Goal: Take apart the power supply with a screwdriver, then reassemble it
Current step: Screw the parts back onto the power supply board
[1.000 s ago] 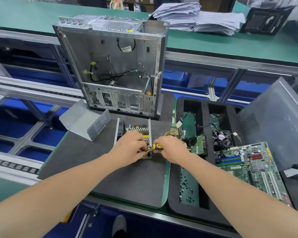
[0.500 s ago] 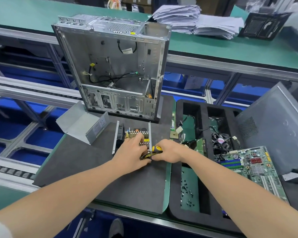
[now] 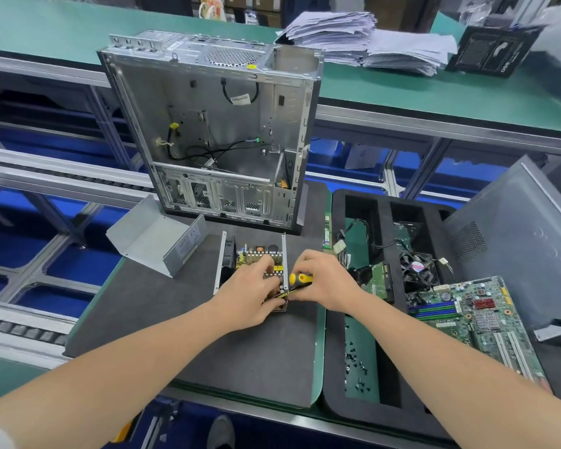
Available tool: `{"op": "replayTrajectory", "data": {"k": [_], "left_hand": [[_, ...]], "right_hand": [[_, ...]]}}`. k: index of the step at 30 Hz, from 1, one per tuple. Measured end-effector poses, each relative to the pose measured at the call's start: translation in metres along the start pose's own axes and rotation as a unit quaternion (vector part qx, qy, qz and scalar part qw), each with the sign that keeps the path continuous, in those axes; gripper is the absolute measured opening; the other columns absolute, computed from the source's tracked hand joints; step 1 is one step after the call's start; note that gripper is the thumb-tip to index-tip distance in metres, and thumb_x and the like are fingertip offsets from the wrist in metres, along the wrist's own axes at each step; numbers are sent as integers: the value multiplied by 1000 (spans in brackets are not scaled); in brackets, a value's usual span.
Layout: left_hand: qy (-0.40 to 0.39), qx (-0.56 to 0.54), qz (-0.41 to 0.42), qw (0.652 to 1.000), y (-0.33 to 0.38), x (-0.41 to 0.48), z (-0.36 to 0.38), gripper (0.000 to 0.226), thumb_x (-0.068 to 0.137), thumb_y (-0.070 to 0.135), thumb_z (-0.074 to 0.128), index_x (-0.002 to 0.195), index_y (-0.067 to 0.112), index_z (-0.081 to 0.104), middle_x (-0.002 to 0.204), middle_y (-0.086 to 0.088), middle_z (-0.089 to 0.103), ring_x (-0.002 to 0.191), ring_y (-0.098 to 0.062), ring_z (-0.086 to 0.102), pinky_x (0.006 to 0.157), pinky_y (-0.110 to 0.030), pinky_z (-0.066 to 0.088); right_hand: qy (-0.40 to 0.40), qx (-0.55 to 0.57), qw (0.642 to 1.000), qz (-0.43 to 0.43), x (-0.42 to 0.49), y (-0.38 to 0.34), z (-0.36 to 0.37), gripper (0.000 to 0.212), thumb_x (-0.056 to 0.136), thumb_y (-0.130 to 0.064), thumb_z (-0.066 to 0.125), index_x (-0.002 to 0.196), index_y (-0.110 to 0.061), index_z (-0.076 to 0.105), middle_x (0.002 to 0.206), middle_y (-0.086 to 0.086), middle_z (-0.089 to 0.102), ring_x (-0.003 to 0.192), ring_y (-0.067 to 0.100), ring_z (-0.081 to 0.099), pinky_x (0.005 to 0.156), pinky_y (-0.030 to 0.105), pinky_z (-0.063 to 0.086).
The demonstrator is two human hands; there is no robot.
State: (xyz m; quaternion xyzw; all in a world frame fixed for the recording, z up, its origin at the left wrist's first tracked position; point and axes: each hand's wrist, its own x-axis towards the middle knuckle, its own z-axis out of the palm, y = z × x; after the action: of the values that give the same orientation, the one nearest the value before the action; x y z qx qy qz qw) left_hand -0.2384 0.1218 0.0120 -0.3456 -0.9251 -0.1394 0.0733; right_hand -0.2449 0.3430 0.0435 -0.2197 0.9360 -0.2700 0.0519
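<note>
This is an electronics assembly or repair workshop on a factory line. A stripped desktop computer case (image 3: 214,131) stands on a grey work mat (image 3: 175,319). Right of the case lie a black foam tray (image 3: 386,416) with loose screws (image 3: 355,367), a cooling fan (image 3: 416,270) and a motherboard (image 3: 473,322). Left of it run conveyor rails (image 3: 46,176); behind it a green-topped desk (image 3: 434,92) carries stacked papers (image 3: 370,40).
</note>
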Motion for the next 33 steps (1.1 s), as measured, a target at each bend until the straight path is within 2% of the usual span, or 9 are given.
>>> {"op": "replayTrajectory", "data": {"k": [5, 10, 15, 18, 21, 26, 28, 31, 33], "left_hand": [[28, 14, -16, 999, 7, 2, 8, 30, 83, 39, 72, 74, 12, 62, 94, -5, 45, 67, -19, 42, 63, -33, 36], [34, -24, -79, 996, 15, 5, 13, 30, 74, 35, 72, 71, 11, 54, 91, -5, 43, 60, -24, 43, 56, -37, 42], [10, -29, -118, 993, 8, 10, 12, 47, 70, 50, 69, 90, 26, 35, 95, 6, 36, 62, -15, 41, 53, -27, 34], [5, -34, -128, 991, 4, 14, 9, 52, 64, 57, 66, 96, 27, 39, 93, 10, 33, 64, -12, 41, 54, -24, 32], [1, -24, -142, 990, 1, 13, 10, 58, 62, 62, 62, 104, 25, 44, 95, 9, 38, 68, -14, 50, 54, -26, 38], [-20, 22, -154, 988, -2, 14, 7, 100, 60, 61, 64, 148, 28, 32, 108, 4, 48, 76, -20, 63, 56, -28, 37], [-30, 35, -158, 986, -4, 17, 4, 93, 60, 63, 62, 143, 29, 39, 110, 2, 49, 79, -24, 65, 57, -29, 36], [-34, 26, -183, 982, -7, 20, 2, 82, 59, 64, 61, 129, 26, 42, 105, 2, 46, 76, -24, 63, 55, -30, 39], [-37, 23, -187, 981, -8, 21, 3, 79, 59, 63, 62, 124, 25, 39, 104, 2, 46, 75, -24, 62, 53, -31, 40]], "right_hand": [[5, -15, 1000, -16, 2, -2, 2, 28, 73, -27, 92, 89, -13, 75, 93, 0, 60, 80, 17, 56, 74, 33, 48], [13, -5, 1000, -4, 0, -3, 3, 32, 73, -32, 93, 89, -22, 67, 91, -3, 55, 82, 15, 53, 74, 30, 42], [-10, -35, 999, 8, 5, -5, -5, 33, 77, -32, 91, 95, -17, 70, 94, -2, 60, 86, 15, 53, 75, 30, 40], [-47, -82, 995, 29, 9, -8, -7, 33, 85, -34, 85, 107, -15, 71, 102, 0, 64, 95, 20, 57, 84, 37, 48], [-72, -112, 991, 9, 11, -10, -2, 22, 93, -32, 78, 96, -12, 69, 94, 0, 60, 95, 27, 60, 81, 39, 47], [-64, -35, 997, 33, 13, -6, 6, 22, 97, -31, 74, 107, -11, 74, 113, 3, 61, 103, 22, 59, 92, 34, 45], [-27, 20, 997, 75, 15, -4, 6, 19, 101, -32, 68, 98, -14, 72, 112, 3, 57, 103, 21, 58, 95, 33, 43], [-12, 23, 992, 126, 23, -9, 9, 26, 105, -35, 62, 80, -32, 54, 109, 3, 48, 100, 21, 53, 94, 33, 42], [7, 37, 990, 139, 27, -16, 15, 29, 105, -32, 62, 79, -31, 48, 111, 3, 47, 100, 21, 53, 92, 31, 40]]}}
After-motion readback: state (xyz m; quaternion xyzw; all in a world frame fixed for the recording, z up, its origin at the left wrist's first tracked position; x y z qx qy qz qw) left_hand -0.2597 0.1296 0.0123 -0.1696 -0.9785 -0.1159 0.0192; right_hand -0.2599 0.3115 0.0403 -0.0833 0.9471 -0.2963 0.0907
